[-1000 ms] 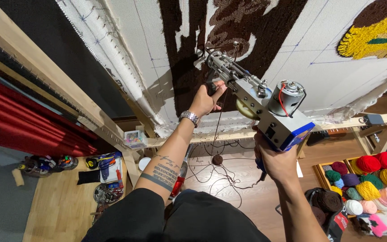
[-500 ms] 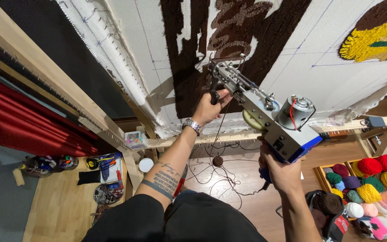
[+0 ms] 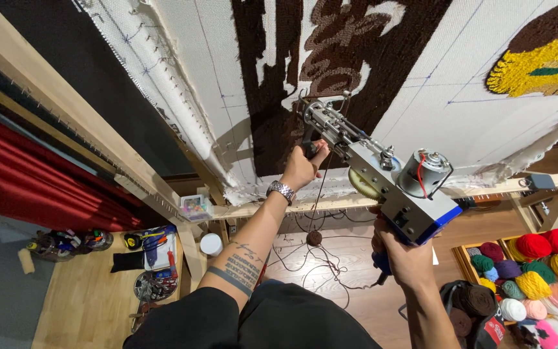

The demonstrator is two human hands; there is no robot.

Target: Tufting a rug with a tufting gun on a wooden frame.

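A metal tufting gun (image 3: 382, 174) with a blue base and a small motor is pressed with its needle tip against white backing cloth (image 3: 434, 71) stretched on a wooden frame (image 3: 53, 103). My left hand (image 3: 301, 167), with a wristwatch, grips the gun's front handle. My right hand (image 3: 405, 258) holds the rear grip below the blue base. The needle sits in a dark brown tufted patch (image 3: 279, 129); a lighter brown patch (image 3: 350, 52) lies above it, and a yellow tufted shape (image 3: 537, 64) shows at the upper right.
Boxes of coloured yarn balls (image 3: 537, 271) stand on the wooden floor at the lower right. Brown yarn strands (image 3: 311, 258) trail over the floor. A red curtain (image 3: 27, 187) hangs at the left. Tools and small containers (image 3: 153, 258) lie by the frame's foot.
The gun and both hands have moved down and to the right along the cloth, with the needle still in the dark brown patch.
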